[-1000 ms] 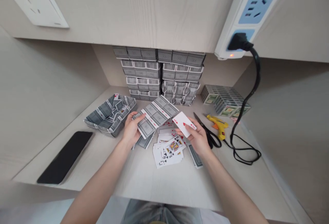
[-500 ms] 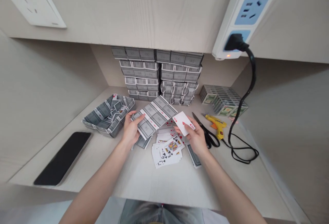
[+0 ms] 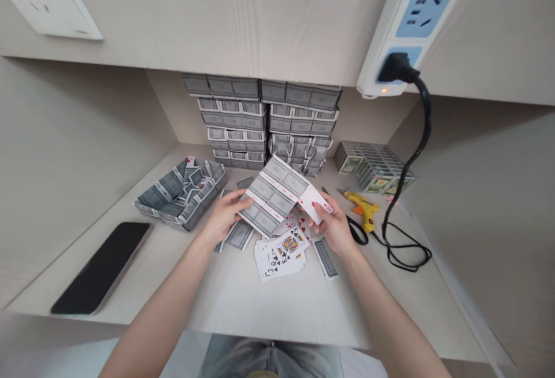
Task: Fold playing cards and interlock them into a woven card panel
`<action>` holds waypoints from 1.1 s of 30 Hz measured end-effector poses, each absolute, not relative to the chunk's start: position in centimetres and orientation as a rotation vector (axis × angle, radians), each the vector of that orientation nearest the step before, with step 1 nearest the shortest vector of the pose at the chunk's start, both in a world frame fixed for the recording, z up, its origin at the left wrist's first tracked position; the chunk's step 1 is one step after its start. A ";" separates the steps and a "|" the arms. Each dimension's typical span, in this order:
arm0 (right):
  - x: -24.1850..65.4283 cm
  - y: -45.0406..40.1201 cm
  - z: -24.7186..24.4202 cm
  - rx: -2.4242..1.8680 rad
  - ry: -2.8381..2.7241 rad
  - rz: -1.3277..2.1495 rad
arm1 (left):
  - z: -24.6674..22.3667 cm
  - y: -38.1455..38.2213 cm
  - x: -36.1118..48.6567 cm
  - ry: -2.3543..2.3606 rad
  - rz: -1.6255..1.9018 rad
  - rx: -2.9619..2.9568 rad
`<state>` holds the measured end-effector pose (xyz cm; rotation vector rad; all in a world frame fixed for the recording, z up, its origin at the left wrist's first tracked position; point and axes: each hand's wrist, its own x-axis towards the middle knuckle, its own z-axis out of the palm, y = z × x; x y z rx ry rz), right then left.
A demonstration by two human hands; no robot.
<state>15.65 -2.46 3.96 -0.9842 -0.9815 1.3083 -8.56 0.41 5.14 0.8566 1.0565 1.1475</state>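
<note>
My left hand (image 3: pixel 228 211) is closed on the left edge of a panel of joined playing cards (image 3: pixel 275 196), held tilted with the grey patterned backs up. Between the fingers and thumb of my right hand (image 3: pixel 332 225) is a single ace card (image 3: pixel 311 203), face up. Its left edge meets or overlaps the right corner of the panel. Beneath the panel lie loose face-up cards (image 3: pixel 280 256), a king on top. A few face-down cards (image 3: pixel 239 234) rest below my left hand, and a narrow card stack (image 3: pixel 325 258) lies below my right hand.
A card-made tray (image 3: pixel 186 216) holding card pieces and a black phone (image 3: pixel 102 268) are at left. Stacked card boxes (image 3: pixel 234 118) stand behind. At right are black scissors (image 3: pixel 358 230), a yellow glue gun (image 3: pixel 365 209) with its cord, card blocks (image 3: pixel 375 164) and a power strip (image 3: pixel 410 37).
The panel has shifted right and turned slightly, and the ace card now meets its right corner. Before, the two were slightly apart. The whole view has shifted a little.
</note>
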 end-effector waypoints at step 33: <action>15.1 -3.1 3.6 -1.047 -1.361 1.504 | 3.8 -0.4 -7.5 1.102 0.866 0.908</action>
